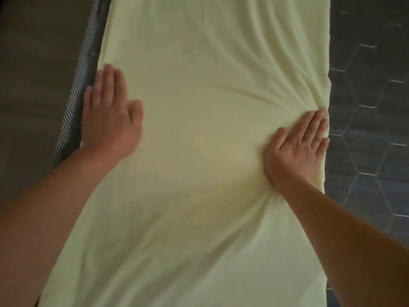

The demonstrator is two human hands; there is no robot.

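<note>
There is one pale yellow cloth (199, 107), two hands and one dark grey mattress (365, 111) quilted in hexagons. The cloth lies spread in a long strip down the middle of the mattress, running from the near edge of the view to the far edge. The left hand (110, 116) reaches in from the near left on a bare forearm and lies palm down on the cloth's left edge. Its fingers are straight, held together and pointing far, with the thumb spread to the right. Its little-finger side sits just beside the mattress's striped edging (74, 94). The right hand (297, 149) comes in from the near right and also lies flat, with its fingers straight and angled far-right to the cloth's right edge. Creases fan out from its fingertips (318, 117) and from under the wrist. Neither hand grasps anything: both are released and press the fabric with flat palms. A dark floor (33, 63) shows to the left of the mattress.
</note>
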